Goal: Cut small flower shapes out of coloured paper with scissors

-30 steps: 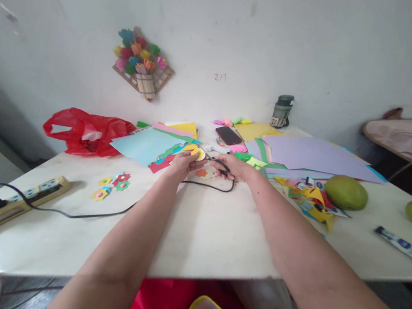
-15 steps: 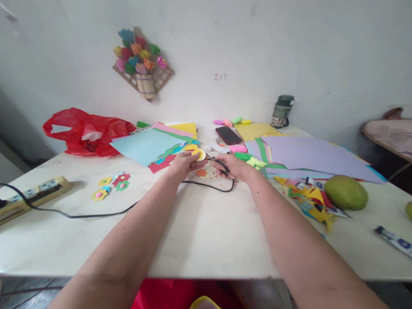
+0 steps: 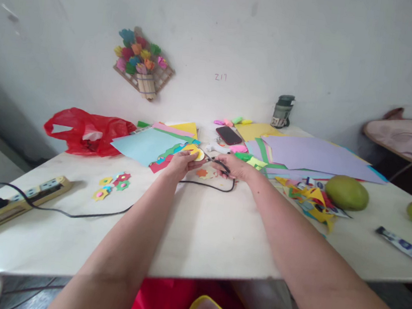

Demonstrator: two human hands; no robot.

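Near the middle of the white table, my left hand (image 3: 186, 163) pinches a small yellow and white paper piece (image 3: 199, 154). My right hand (image 3: 231, 166) is closed round the dark handles of a pair of scissors (image 3: 221, 165), whose blades point left at the paper's edge. An orange paper flower (image 3: 201, 173) lies on pale scraps just below and between the hands. Colored wavy-edged paper strips (image 3: 170, 154) lie beside my left hand. Green clay packs (image 3: 243, 156) are just behind my right hand.
Paper flowers (image 3: 122, 185), a power strip (image 3: 15, 207) and a red bag (image 3: 92, 133) are at left. A black cable (image 3: 96, 216) crosses the table. Purple sheets (image 3: 311, 155), paper scraps (image 3: 315, 200), a green fruit (image 3: 346, 193) and a tube (image 3: 403, 245) lie right. A phone (image 3: 228, 135) is behind.
My left hand and the paper piece have shifted very slightly left. My right hand keeps nearly the same place with the scissors.
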